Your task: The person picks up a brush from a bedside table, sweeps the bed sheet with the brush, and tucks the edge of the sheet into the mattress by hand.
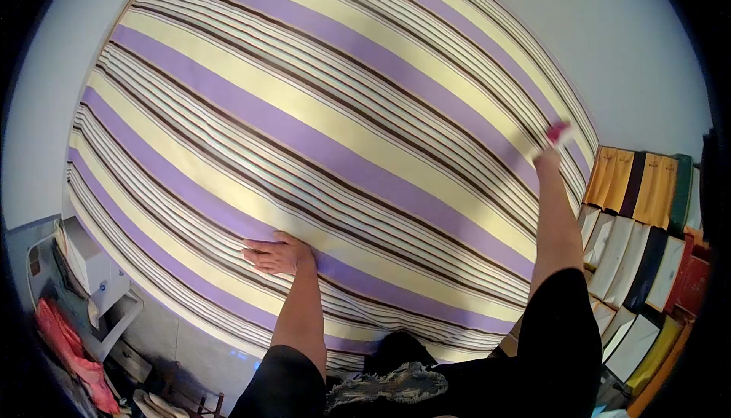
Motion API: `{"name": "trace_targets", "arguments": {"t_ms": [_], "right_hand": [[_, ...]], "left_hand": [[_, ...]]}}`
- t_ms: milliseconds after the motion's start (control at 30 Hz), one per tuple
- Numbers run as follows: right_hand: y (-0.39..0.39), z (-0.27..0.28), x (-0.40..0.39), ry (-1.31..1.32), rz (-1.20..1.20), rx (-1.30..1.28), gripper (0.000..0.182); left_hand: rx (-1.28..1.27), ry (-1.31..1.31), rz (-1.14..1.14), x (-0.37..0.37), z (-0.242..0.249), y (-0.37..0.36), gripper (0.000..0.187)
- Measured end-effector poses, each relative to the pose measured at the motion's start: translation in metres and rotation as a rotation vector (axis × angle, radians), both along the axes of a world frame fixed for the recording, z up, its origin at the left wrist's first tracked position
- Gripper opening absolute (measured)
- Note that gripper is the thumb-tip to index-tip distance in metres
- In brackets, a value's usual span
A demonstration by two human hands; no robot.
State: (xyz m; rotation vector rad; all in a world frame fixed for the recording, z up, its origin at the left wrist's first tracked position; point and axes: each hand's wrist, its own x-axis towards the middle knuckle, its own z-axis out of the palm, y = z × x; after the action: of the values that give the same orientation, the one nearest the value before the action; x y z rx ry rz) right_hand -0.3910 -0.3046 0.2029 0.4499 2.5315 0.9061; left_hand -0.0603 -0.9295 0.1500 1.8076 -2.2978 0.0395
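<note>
A sheet with purple, yellow, white and dark stripes (pixel 327 129) covers a broad bed surface in front of me. My left hand (pixel 280 254) lies flat on it near the close side, fingers spread and pointing left. Far out to the right, my right hand (pixel 547 161) is closed around a small pink-and-white object (pixel 559 132), smeared by motion. That object is over the sheet close to its right edge; its exact kind is too blurred to name. Shallow wrinkles show in the sheet close to my body.
Stacked rows of books or binders (pixel 623 254) stand against the bed's right side. Pale wall (pixel 640 60) borders the far right. At the lower left are a white drawer unit (pixel 97 266), a red cloth (pixel 75 353) and grey floor (pixel 171 334).
</note>
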Motion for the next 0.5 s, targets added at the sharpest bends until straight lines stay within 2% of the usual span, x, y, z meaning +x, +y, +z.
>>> {"name": "trace_targets", "arguments": {"t_ms": [33,67,133,167,200,233,267,300,333,367,400,433,500], "right_hand": [[-0.070,0.022,-0.028,-0.004,0.061,-0.009,0.044],[-0.091,-0.007,-0.064,-0.004,0.297,0.037,0.041],[-0.235,0.017,-0.101,-0.082,0.482,-0.095,0.030],[-0.296,0.011,-0.097,0.294,0.334,-0.630,0.027],[-0.358,0.005,-0.093,0.642,0.304,-1.210,0.025],[-0.411,-0.015,-0.097,0.576,0.242,-1.240,0.029],[-0.462,0.030,-0.053,0.341,0.518,-1.196,0.027],[-0.504,0.033,-0.034,0.313,0.268,-1.571,0.025],[-0.529,0.026,-0.019,0.235,0.464,-1.618,0.022],[-0.534,0.063,0.010,0.010,0.499,-1.671,0.019],[-0.536,0.076,0.030,-0.033,0.581,-1.677,0.018],[-0.530,0.080,0.048,-0.044,0.586,-1.686,0.018],[-0.513,0.082,0.067,0.058,0.539,-1.517,0.017]], "left_hand": [[0.002,-0.004,-0.005,0.001,0.000,0.001,0.068],[-0.028,-0.002,-0.023,0.002,0.000,0.004,0.068],[-0.058,-0.001,-0.040,0.002,-0.002,0.004,0.067],[-0.054,-0.002,-0.032,0.003,-0.005,0.003,0.067],[-0.051,-0.003,-0.025,0.004,-0.007,0.003,0.067],[-0.050,-0.006,-0.025,0.004,-0.007,0.004,0.067],[-0.069,-0.013,-0.021,0.003,-0.008,0.004,0.067],[-0.088,-0.020,-0.017,0.002,-0.009,0.005,0.067],[-0.092,-0.025,-0.013,0.002,-0.008,0.006,0.067],[-0.095,-0.017,-0.022,0.002,-0.007,0.005,0.067],[-0.100,-0.008,-0.029,0.002,-0.007,0.003,0.068],[-0.107,-0.014,-0.018,0.003,-0.009,0.005,0.068],[-0.095,-0.040,0.001,0.005,-0.016,0.002,0.069]]}}
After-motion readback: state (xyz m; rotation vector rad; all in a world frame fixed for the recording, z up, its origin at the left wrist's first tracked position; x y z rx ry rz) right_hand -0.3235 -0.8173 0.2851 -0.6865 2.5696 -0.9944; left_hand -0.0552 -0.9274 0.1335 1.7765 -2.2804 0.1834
